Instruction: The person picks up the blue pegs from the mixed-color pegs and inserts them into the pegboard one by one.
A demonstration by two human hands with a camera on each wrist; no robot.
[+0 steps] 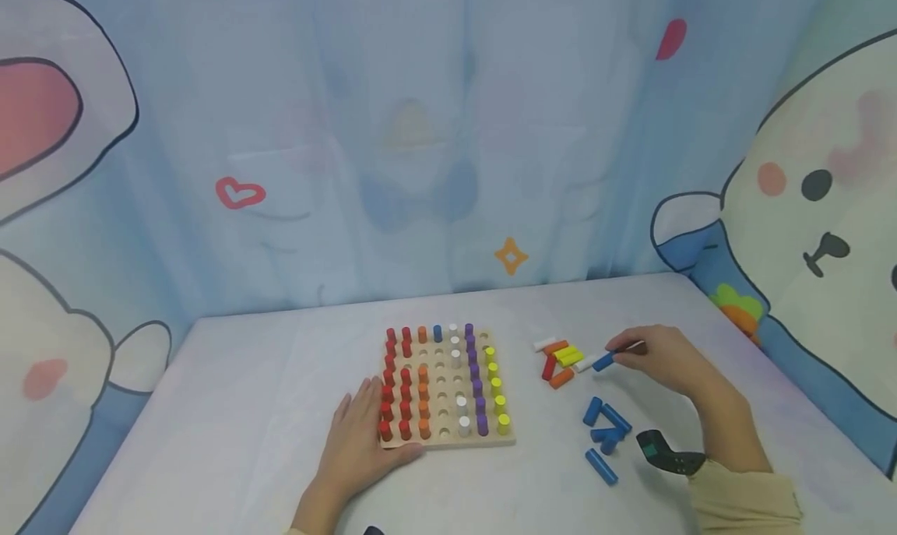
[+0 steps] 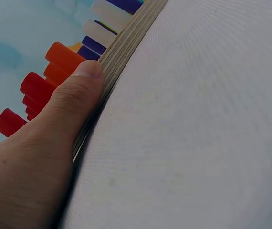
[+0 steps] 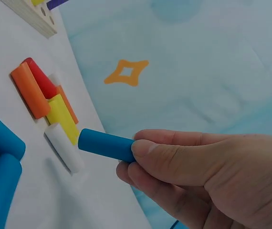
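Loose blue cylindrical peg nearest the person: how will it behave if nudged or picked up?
The blue cylindrical peg would likely roll if nudged sideways: it's round and lies on its side on the flat pale tabletop. Probably stiff: a matching blue peg in the right hand shows no bend. Likely light, as the fingers pinch it near one end.

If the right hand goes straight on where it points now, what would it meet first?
The blue peg in the right hand would probably first meet the nearest white peg; the height between them is unclear.
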